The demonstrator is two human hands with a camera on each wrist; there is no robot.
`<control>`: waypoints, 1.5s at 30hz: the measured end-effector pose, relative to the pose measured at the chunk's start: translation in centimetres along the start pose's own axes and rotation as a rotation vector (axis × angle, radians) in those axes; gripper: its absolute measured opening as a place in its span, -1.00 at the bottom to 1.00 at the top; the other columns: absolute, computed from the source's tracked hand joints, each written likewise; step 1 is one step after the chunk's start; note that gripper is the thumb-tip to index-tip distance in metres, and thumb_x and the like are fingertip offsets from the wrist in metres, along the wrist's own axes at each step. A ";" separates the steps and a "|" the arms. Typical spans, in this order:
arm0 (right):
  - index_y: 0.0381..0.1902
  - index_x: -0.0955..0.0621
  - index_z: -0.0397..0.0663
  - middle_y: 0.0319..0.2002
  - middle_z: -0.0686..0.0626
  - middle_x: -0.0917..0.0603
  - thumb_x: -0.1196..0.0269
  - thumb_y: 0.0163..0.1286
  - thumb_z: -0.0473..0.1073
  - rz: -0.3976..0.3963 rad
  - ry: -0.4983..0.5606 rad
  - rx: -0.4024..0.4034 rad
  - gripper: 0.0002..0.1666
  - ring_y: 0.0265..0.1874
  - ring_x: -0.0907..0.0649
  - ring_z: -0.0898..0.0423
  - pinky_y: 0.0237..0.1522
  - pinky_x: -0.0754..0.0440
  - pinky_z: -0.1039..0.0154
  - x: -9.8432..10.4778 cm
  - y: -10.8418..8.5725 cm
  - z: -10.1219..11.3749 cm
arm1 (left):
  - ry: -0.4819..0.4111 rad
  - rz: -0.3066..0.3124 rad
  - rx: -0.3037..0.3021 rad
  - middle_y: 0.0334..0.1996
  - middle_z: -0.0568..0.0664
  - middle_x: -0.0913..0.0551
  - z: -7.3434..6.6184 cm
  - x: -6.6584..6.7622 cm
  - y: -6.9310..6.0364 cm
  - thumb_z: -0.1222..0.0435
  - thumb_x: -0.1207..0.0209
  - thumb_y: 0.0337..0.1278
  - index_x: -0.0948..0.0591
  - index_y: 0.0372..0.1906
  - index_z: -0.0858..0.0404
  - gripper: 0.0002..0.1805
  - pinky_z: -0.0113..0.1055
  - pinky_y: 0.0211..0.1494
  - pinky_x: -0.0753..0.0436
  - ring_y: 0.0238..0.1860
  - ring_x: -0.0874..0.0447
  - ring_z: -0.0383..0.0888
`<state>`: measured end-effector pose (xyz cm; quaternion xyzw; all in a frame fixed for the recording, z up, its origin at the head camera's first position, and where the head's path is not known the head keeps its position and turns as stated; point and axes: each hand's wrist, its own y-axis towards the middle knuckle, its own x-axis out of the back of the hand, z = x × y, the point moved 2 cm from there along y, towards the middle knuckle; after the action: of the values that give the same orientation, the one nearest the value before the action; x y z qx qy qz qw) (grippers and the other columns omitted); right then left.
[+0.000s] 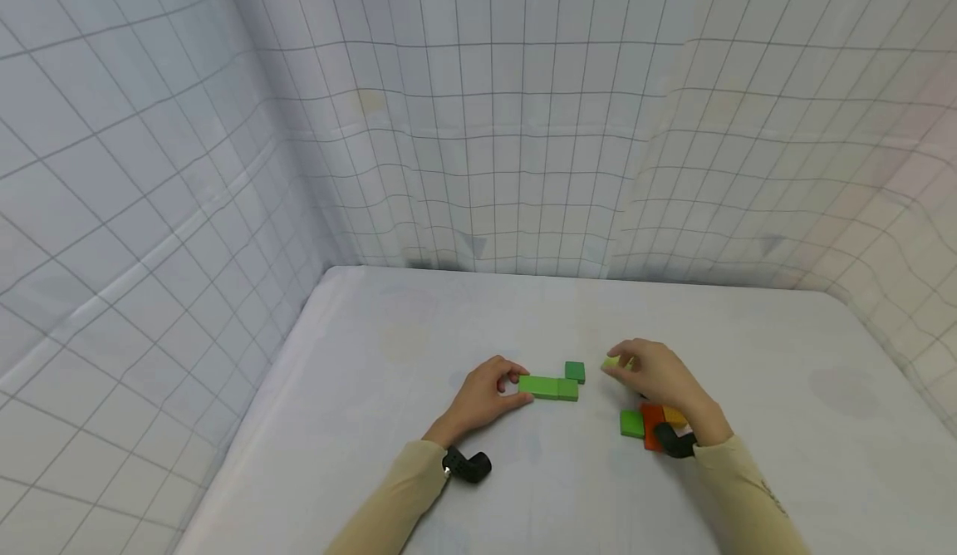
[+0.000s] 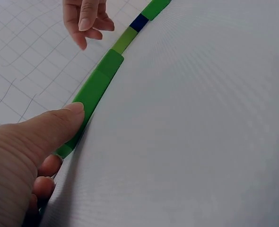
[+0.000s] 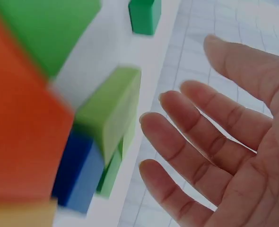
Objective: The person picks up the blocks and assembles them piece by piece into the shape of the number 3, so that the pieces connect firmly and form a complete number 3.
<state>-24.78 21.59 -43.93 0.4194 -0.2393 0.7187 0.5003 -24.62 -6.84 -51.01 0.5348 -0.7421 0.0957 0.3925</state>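
Note:
In the head view my left hand (image 1: 486,397) pinches the left end of a long green block (image 1: 540,386) lying on the table. Its thumb (image 2: 59,125) presses the block's near side. A shorter green block (image 1: 568,390) touches the long one's right end, and a dark green block (image 1: 575,371) sits just behind it. My right hand (image 1: 650,368) hovers above the table, fingers apart and holding nothing. Beside its fingertips is a light green block (image 3: 113,106), partly hidden by the hand in the head view. A blue block (image 3: 78,170) lies beside the light green one.
Right of the middle, a green block (image 1: 631,424), an orange-red block (image 1: 654,426) and a yellow-orange block (image 1: 675,417) lie together, partly under my right wrist. A white cloth covers the table (image 1: 419,331). Gridded white curtains (image 1: 508,148) hang behind and at the sides.

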 end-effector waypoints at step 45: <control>-0.28 -0.69 -0.07 -0.36 0.16 -0.60 -0.50 -0.01 -0.12 0.110 -0.117 0.159 -0.68 -0.32 -0.55 0.14 -0.26 -0.50 0.19 -2.8 -2.9 2.8 | 0.013 -0.010 -0.024 -0.34 -0.23 -0.48 0.3 -0.1 0.0 0.04 -0.37 0.01 -0.64 -0.06 0.08 -0.62 -0.42 -0.35 -0.37 -0.43 -0.34 -0.30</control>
<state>-20.69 19.09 -44.99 0.4852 -0.2328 0.7362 0.4103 -24.75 -6.87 -51.27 0.5333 -0.7379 0.0884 0.4042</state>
